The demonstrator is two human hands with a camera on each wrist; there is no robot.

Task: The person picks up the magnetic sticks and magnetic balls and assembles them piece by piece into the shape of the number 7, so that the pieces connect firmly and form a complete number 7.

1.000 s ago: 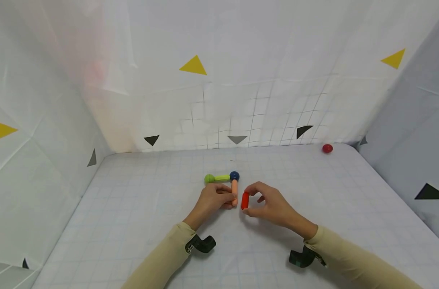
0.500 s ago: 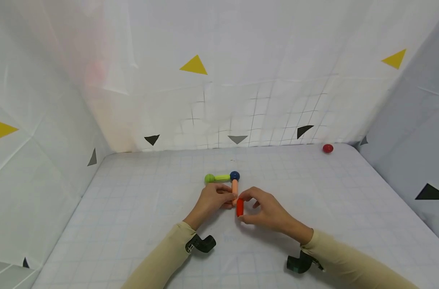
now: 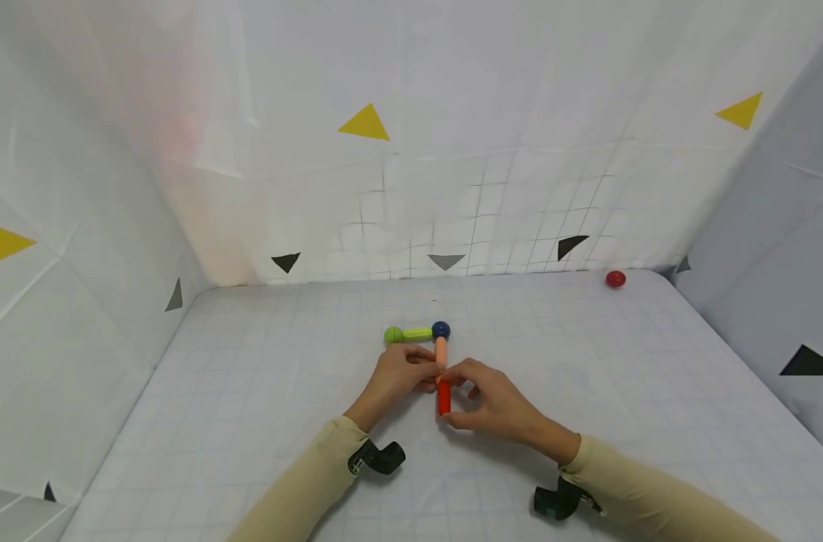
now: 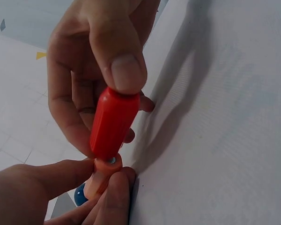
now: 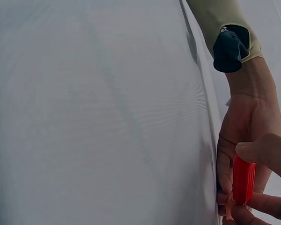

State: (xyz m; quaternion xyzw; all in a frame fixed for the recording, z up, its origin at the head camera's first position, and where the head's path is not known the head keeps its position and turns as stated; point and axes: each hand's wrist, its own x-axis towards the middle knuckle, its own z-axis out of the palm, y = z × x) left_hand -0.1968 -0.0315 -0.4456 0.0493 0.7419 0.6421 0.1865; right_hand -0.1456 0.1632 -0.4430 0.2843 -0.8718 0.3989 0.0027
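My left hand [image 3: 400, 373] pinches an orange rod [image 3: 441, 351] between thumb and fingers. A dark blue ball [image 3: 441, 330] sits at the rod's far end, and a yellow-green rod [image 3: 418, 333] runs left from the ball to a green ball [image 3: 394, 335]. My right hand [image 3: 495, 403] holds a short red rod [image 3: 444, 398] by its two ends, thumb at the near end. In the left wrist view the red rod [image 4: 113, 124] stands at the orange rod's near end [image 4: 110, 164], where a small shiny metal spot shows; whether they fully touch cannot be told.
A red ball [image 3: 615, 279] lies at the far right corner of the white gridded tabletop [image 3: 282, 361]. White sheets form walls at the back [image 3: 452, 90] and both sides. A dark wrist camera [image 3: 377, 456] is strapped on each beige sleeve.
My right hand has moved left and nearer the body, bringing the red rod from beside the orange rod into line with its near end. The left hand has stayed still.
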